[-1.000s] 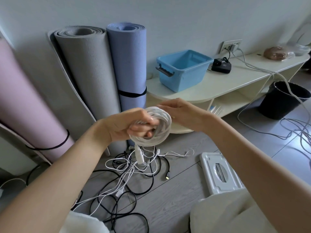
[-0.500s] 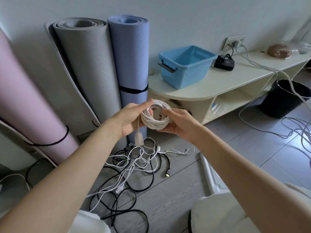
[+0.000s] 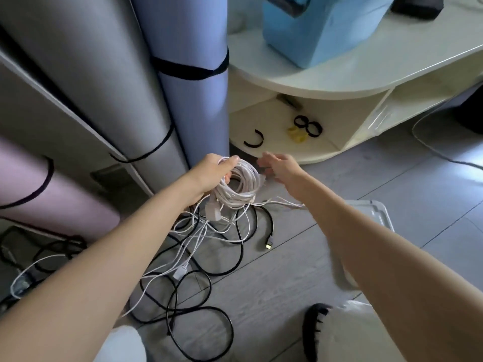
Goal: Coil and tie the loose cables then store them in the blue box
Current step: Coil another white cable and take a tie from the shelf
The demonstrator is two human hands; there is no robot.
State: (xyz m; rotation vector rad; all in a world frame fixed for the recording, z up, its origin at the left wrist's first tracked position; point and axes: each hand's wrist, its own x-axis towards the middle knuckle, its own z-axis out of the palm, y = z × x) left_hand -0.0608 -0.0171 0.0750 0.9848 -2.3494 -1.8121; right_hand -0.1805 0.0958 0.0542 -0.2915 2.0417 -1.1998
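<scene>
— Coil?
— Left hand (image 3: pixel 209 173) grips the white cable coil (image 3: pixel 239 188) above the floor tangle (image 3: pixel 198 246).
— Right hand (image 3: pixel 278 165)?
— Blurred, fingers loose, empty, by the shelf.
— Blue box (image 3: pixel 321 30)?
— On the cabinet top, cropped.

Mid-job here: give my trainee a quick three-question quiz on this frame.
1. True or false: the left hand holds the white cable coil.
2. The right hand is: A) gripping the coil, B) open, reaching toward the lower shelf, C) inside the blue box.
3. What lies on that shelf nearest the right hand?

Key: 1 true; 2 B; 3 an open black strap.
</scene>
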